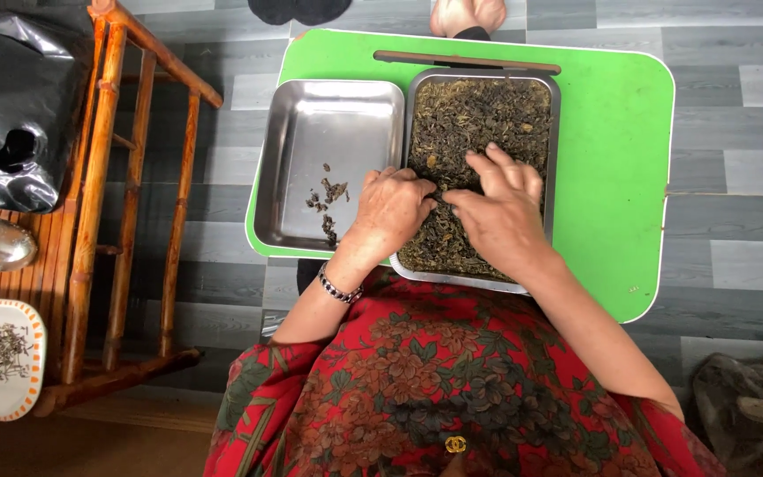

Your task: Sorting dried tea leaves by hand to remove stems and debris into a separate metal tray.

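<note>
Both my hands in the leaf tray.
My left hand (390, 208) and right hand (498, 208) rest spread, fingers loose, on dried leaves (479, 119) filling the right steel tray (555, 141); left steel tray (346, 106) holds scraps.

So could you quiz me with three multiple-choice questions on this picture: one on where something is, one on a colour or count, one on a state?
1. Where do both hands rest?
A. In the tray full of dried leaves
B. On the wooden rack
C. On the floor

2. What colour is the table top?
A. Blue
B. Green
C. White

3. How full is the other metal tray?
A. Heaped
B. Half full
C. Nearly bare, a few bits

Answers:
1 A: the left hand and right hand lie on the dried leaves in the right-side tray.
2 B: the table top shows bright green around the trays.
3 C: the left-side tray holds only a small scatter of bits.
</note>
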